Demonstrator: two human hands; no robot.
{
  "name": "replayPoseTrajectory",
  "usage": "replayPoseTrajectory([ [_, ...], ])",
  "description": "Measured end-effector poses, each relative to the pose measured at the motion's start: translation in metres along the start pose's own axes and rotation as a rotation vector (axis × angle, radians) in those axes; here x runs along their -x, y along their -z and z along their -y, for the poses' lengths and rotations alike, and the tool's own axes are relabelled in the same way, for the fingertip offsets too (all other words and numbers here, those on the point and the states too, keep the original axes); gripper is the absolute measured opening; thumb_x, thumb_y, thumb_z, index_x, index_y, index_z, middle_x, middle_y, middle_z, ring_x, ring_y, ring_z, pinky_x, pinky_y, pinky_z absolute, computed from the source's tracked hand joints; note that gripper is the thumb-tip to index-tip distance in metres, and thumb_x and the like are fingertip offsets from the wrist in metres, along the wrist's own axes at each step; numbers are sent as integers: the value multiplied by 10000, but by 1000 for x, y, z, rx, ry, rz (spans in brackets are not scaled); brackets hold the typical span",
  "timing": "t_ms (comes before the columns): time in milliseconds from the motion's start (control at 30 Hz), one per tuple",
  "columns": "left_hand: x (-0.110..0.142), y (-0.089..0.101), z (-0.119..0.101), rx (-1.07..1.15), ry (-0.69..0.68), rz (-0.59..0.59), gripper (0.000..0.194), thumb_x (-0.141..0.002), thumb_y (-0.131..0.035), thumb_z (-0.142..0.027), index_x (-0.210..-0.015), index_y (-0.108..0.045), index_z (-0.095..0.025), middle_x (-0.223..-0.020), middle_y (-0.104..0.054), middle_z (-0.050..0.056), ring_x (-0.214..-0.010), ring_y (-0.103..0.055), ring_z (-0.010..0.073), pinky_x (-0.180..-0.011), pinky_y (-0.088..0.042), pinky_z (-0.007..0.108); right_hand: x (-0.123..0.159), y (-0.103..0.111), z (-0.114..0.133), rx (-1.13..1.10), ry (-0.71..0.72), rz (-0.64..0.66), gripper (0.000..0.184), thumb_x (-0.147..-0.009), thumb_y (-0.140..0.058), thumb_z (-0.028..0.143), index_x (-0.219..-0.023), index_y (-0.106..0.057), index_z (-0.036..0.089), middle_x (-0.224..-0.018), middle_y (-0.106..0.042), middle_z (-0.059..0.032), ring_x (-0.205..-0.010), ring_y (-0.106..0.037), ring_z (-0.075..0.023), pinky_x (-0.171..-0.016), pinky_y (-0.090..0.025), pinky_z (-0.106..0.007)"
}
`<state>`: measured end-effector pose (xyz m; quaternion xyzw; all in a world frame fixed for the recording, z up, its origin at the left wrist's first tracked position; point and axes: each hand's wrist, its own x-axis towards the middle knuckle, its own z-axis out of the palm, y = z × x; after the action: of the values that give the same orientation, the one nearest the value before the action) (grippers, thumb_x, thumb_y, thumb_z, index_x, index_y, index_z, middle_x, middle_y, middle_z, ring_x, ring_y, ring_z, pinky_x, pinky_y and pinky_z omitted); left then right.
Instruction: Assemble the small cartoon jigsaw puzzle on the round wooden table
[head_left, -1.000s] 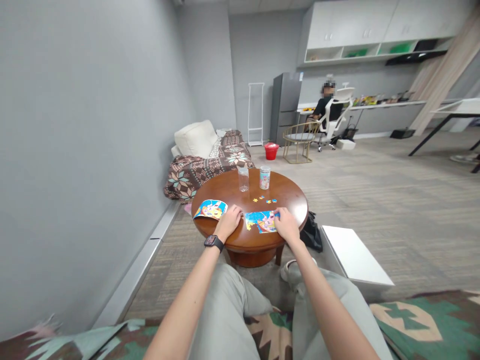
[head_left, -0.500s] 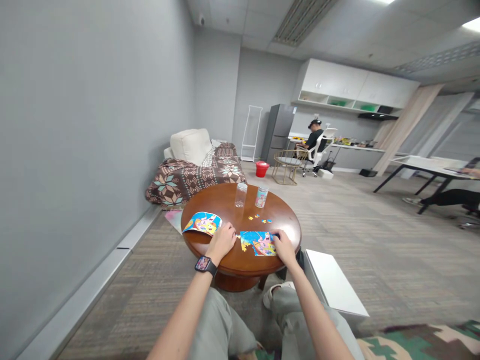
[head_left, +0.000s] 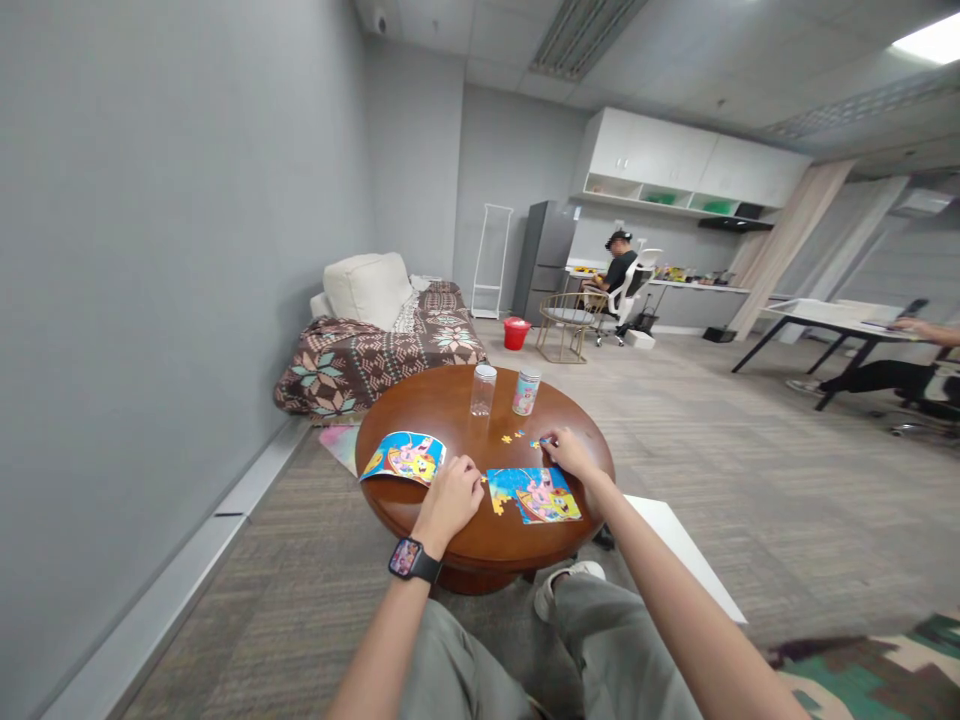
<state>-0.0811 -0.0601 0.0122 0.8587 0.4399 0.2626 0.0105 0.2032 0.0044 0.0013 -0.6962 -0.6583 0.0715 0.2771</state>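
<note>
A partly assembled jigsaw puzzle (head_left: 536, 494) with a cartoon picture lies on the round wooden table, its left edge ragged. My left hand (head_left: 454, 495), wearing a black watch, rests beside that edge, its fingers closed on a small yellowish puzzle piece (head_left: 484, 479). Beyond the puzzle, my right hand (head_left: 570, 452) pinches a blue puzzle piece (head_left: 545, 441) among the loose ones. Several loose pieces (head_left: 507, 439) lie just left of those fingertips. To the left of my left hand is a curled picture sheet (head_left: 405, 457) with a similar cartoon.
A clear jar (head_left: 482, 393) and a printed can (head_left: 526, 393) stand toward the far side of the table (head_left: 427, 390). A white box (head_left: 679, 550) sits on the floor at right. Farther off are a covered sofa (head_left: 367, 355), a red bucket (head_left: 515, 333) and a seated person (head_left: 621, 268).
My right hand has left the puzzle's right edge and reached forward to the loose pieces. My left hand stays beside the puzzle's left edge. The camera view has tilted upward since the first frame.
</note>
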Motion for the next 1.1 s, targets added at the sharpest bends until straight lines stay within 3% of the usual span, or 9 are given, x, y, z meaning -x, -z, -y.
replayPoseTrajectory([
  [233, -1, 0, -1, 20, 15, 7, 215, -893, -496, -139, -1033, -658, -156, -1061, -649, 86, -1000, -595, 236, -927, -481, 394, 4, -17, -11, -201, 55, -118, 166, -777, -642, 344, -814, -677, 186, -921, -655, -74, -832, -626, -199, -803, -488, -319],
  [467, -3, 0, -1, 34, 19, 54, 254, -909, -475, -137, -1077, -663, -162, -1134, -677, 84, -1063, -609, 230, -989, -465, 396, 8, -13, -10, -398, 22, -119, 146, -716, -638, 286, -836, -627, 203, -774, -660, -8, -713, -610, -170, -716, -481, -298],
  [800, -8, 2, 1, -83, -46, 108, 308, -941, -477, -248, -1180, -658, -178, -1096, -616, 104, -1024, -577, 242, -952, -484, 433, 16, -7, -2, -491, 37, -77, 159, -791, -591, 303, -855, -710, 219, -725, -695, -11, -671, -628, -170, -672, -481, -291],
  [967, -26, 4, 1, -56, -7, 224, 338, -961, -440, -314, -1164, -672, -173, -1112, -597, 109, -1040, -573, 232, -985, -471, 408, 17, -5, 2, -685, 56, -14, 209, -804, -563, 220, -937, -724, 215, -779, -734, -22, -676, -671, -163, -675, -530, -279],
  [1100, -58, 3, -5, -78, 40, 358, 302, -909, -454, -205, -1061, -711, -160, -1068, -611, 111, -1027, -584, 240, -986, -461, 395, 18, -7, 2, -773, 101, 12, 232, -789, -566, 185, -976, -700, 217, -757, -722, -2, -676, -676, -144, -688, -547, -259],
])
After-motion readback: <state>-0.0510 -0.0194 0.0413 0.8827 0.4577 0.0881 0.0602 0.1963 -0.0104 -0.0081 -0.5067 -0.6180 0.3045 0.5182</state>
